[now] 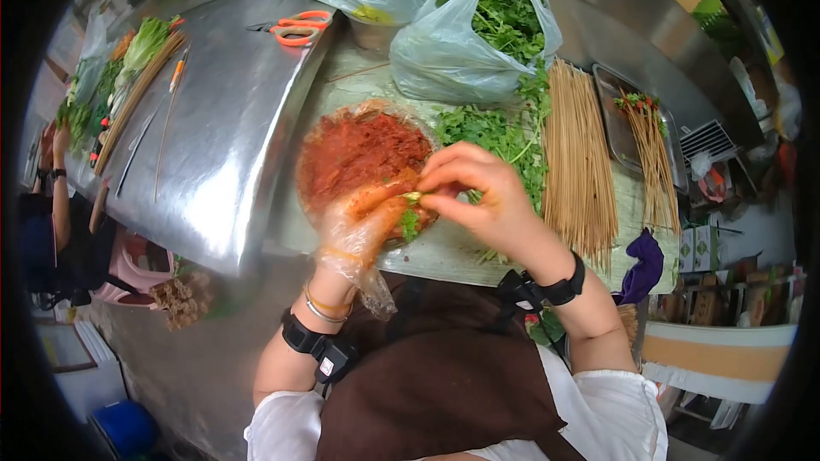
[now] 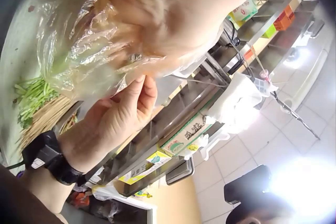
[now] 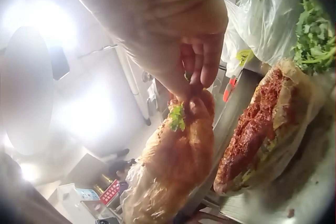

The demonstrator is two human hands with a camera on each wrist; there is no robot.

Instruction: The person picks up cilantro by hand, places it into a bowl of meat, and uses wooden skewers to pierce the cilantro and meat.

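Observation:
My left hand [image 1: 357, 220], in a clear plastic glove smeared with red, pinches a small leafy green sprig [image 1: 410, 220] at its stem. My bare right hand [image 1: 489, 198] meets it there, thumb and fingertips closed on the stem end. In the right wrist view the sprig's leaves [image 3: 177, 117] hang beside the gloved fingers. Just behind the left hand lies a wide bowl-like heap of red chopped paste [image 1: 363, 149] on clear plastic. Loose green herbs [image 1: 491, 132] lie behind the right hand.
Plastic bags [image 1: 453, 51] of greens stand at the back. Bare wooden skewers [image 1: 576, 162] lie right of the herbs, and a metal tray [image 1: 608, 90] with filled skewers is farther right. Orange-handled scissors [image 1: 301, 27] lie on the steel counter [image 1: 231, 119] at left. A purple cloth [image 1: 641, 266] hangs at the right edge.

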